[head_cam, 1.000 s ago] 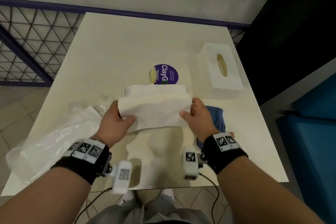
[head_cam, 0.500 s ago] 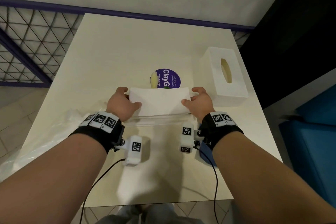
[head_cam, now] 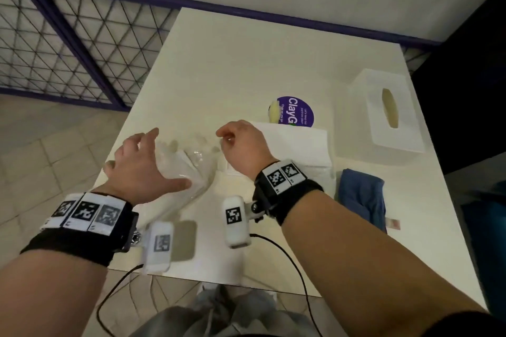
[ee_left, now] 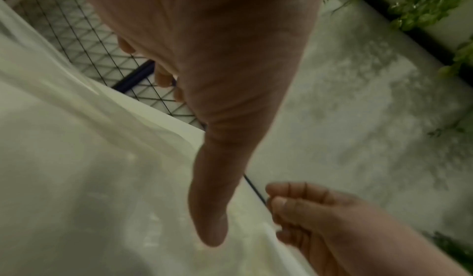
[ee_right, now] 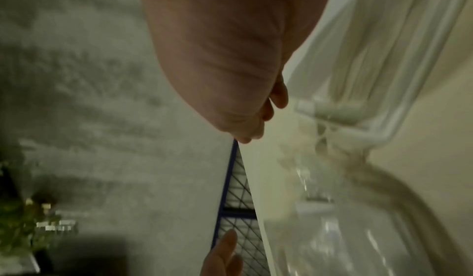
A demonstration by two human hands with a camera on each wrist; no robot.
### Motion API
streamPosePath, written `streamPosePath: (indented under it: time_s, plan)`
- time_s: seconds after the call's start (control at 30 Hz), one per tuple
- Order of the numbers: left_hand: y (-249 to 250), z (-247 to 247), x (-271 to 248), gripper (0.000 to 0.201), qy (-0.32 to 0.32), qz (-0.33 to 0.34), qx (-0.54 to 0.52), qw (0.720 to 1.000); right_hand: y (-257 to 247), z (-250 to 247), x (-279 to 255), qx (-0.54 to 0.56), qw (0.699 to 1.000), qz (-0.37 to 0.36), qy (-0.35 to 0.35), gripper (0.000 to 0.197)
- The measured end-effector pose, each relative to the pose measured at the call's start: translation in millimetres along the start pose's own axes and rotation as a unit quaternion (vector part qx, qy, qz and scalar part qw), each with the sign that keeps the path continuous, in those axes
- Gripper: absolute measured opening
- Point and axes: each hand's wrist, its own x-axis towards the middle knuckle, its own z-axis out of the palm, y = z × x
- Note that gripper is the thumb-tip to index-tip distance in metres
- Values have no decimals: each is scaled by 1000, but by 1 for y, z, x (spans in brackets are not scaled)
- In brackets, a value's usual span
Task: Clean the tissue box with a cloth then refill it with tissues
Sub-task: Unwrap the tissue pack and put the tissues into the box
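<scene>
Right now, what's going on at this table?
A person is partway through refilling a tissue box. The stack of white tissues lies flat on the table, not yet in the box, which stands off to the right with its slot facing up. Both hands are over the clear plastic wrapper: the left hand is spread open on it, and the right hand hovers with loosely curled fingers. The blue cloth lies by the right forearm.

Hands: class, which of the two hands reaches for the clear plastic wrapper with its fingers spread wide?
The left hand: its fingers and thumb splay open over the clear plastic wrapper. The right hand has its fingers curled.
</scene>
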Motion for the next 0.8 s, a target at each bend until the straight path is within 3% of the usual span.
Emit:
streamPosePath:
  time_s: [0.13, 0.27, 0.37, 0.47, 0.57, 0.63, 0.73, 0.8]
  plan:
    - [-45, 5, -14, 145, -78, -74, 91, 990, -33, 50, 25, -107, 983, -9, -148, 38]
    - [-67, 21, -25, 144, -105, -38, 141, 984, -54, 79, 30, -246, 927, -59, -277, 53]
    - [-74, 32, -27, 143, -95, -13, 157, 983, -60, 93, 24, -328, 893, -108, -287, 61]
    - [-79, 36, -27, 143, -83, -12, 157, 984, -63, 102, 23, -380, 877, -101, -276, 62]
    - [-84, 36, -28, 142, -74, -3, 159, 984, -70, 103, 32, -341, 883, -14, -324, 49]
    - [-86, 36, -30, 142, -64, 3, 150, 987, -60, 111, 47, -311, 884, 6, -350, 34]
    - [-85, 33, -34, 141, -45, -4, 129, 991, -78, 88, 45, -279, 916, 7, -289, 26]
    - [-82, 29, -33, 140, -43, -19, 112, 993, -89, 65, 41, -257, 936, -15, -238, 31]
